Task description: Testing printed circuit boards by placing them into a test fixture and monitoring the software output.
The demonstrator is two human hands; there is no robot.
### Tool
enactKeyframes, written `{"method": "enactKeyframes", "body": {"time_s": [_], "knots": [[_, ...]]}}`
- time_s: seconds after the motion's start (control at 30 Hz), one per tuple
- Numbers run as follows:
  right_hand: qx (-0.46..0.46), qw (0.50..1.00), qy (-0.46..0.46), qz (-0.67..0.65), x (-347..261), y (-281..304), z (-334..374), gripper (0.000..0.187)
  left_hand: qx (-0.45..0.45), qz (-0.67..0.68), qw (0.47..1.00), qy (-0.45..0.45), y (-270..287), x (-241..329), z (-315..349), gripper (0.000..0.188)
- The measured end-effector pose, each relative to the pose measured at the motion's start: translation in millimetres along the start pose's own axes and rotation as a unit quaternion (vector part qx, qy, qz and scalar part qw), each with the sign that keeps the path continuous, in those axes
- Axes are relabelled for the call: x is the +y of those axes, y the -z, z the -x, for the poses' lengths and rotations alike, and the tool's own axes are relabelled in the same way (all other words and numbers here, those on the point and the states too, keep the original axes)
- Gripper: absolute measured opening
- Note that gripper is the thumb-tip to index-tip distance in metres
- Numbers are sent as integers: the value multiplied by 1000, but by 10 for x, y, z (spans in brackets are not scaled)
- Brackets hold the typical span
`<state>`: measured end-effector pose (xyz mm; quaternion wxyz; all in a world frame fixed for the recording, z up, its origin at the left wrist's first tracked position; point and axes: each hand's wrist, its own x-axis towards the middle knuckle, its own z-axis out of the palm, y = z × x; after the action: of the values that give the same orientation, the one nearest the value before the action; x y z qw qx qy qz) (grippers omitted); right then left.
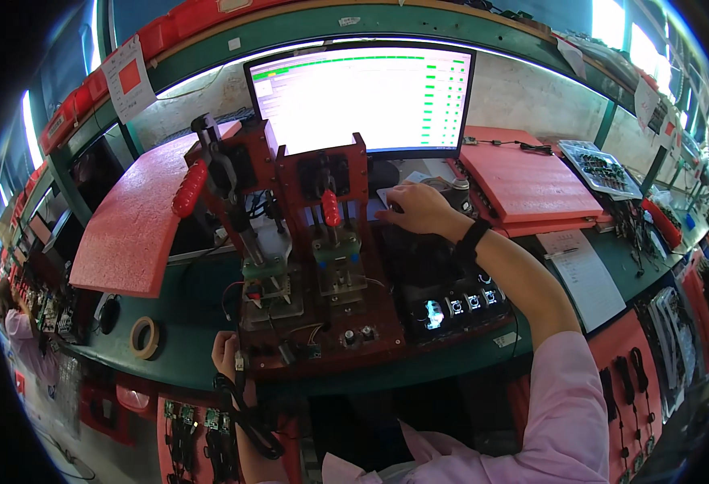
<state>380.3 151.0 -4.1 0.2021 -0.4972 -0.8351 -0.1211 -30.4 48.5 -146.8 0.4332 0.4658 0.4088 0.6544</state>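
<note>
My left hand (225,355) is closed at the front left edge of the test fixture (378,348), gripping a cable (249,415) whose black loops hang below it. A small pale connector end (240,363) shows beside the fingers. My right hand (423,208) reaches over to the back of a black instrument box (435,262), its fingers curled down; whatever lies under them is hidden. Two toggle clamps with red handles rise from the fixture, the left handle (189,189) tilted out and the right handle (330,208) pointing down. Small lit displays (433,315) line the instrument's front.
A lit monitor (362,101) stands behind the fixture. Pink foam sheets lie at left (133,218) and right (532,181). A tape roll (145,337) rests on the green bench. Right of my arm are a written sheet (584,278) and a tray of parts (600,169).
</note>
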Motion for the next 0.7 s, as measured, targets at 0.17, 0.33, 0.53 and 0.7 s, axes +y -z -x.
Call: {"method": "enactKeyframes", "body": {"time_s": [0.17,0.33,0.53,0.7], "knots": [[15,999,-5,-41,-60,37,-18,35,-3,-2,1000,-21,136,-96,-49,12],[39,997,-8,-71,-28,28,-18,34,6,-9,1000,-25,177,-183,-79,13],[60,995,5,-79,-27,13,-25,33,5,-34,999,-42,242,-254,-127,13],[67,996,34,-41,-22,-27,-37,32,-1,-43,998,-47,311,-288,-147,12]]}}
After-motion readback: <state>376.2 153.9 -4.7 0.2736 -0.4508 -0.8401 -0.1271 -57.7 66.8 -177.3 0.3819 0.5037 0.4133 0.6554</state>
